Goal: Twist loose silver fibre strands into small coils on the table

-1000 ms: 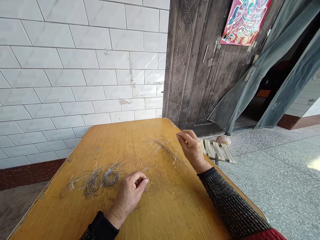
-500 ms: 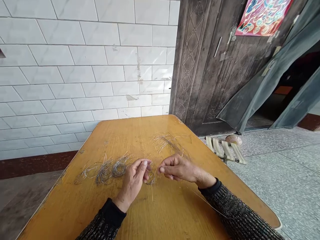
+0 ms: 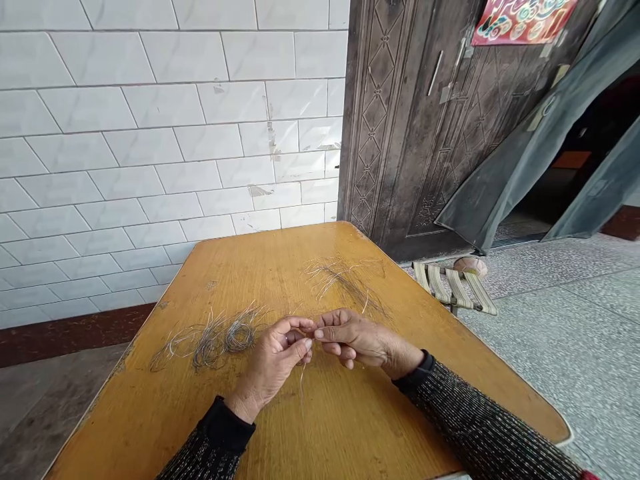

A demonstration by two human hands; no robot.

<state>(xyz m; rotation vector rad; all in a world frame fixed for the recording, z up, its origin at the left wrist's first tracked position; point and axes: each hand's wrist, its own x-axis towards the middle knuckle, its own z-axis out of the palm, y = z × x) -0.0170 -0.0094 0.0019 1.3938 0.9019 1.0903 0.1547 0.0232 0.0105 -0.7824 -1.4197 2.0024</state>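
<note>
Over the middle of the table, my left hand [image 3: 280, 353] and my right hand [image 3: 353, 337] meet fingertip to fingertip. Both are closed in a pinch on a thin wire [image 3: 301, 387], whose end hangs down below my left fingers. The part of the wire between the fingertips is mostly hidden. To the left of my left hand lie coiled wires [image 3: 240, 333] in several loose bundles. Beyond my right hand, a spread of loose, straighter wires [image 3: 345, 280] rests on the tabletop.
The yellow wooden table [image 3: 270, 267] reaches toward a white tiled wall [image 3: 175, 147]. A dark carved door [image 3: 400, 133] and a grey curtain [image 3: 515, 160] stand to the back right. Beside the table's right edge is a low strapped stool [image 3: 457, 287].
My hands were apart and have come together, fingertips now touching. The small wire loop seen between them is now hidden, and the long strand near my right forearm no longer shows. The view has shifted slightly.
</note>
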